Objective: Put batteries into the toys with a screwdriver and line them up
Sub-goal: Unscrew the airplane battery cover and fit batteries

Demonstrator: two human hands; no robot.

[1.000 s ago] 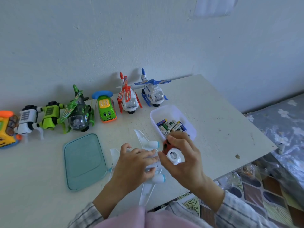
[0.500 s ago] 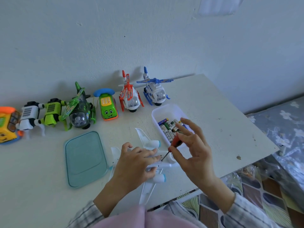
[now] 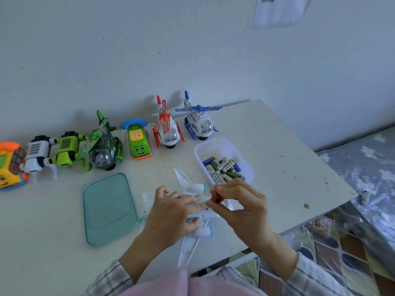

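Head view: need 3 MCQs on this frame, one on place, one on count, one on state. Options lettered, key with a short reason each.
1. Where does the teal lid lie?
A. on the battery tub
B. flat on the table, beside the left hand
C. leaning on the wall

2. How many toy helicopters stand in the row by the wall?
A. one
B. three
C. five

3. What is the right hand doing?
A. pinching the red-handled screwdriver
B. resting open on the table
C. lifting a battery

Key: B, the lid lies on the table apart from the tub; B, green, red and blue helicopters show; A, fingers curl round the handle, tip down at the white plane that the left hand steadies.
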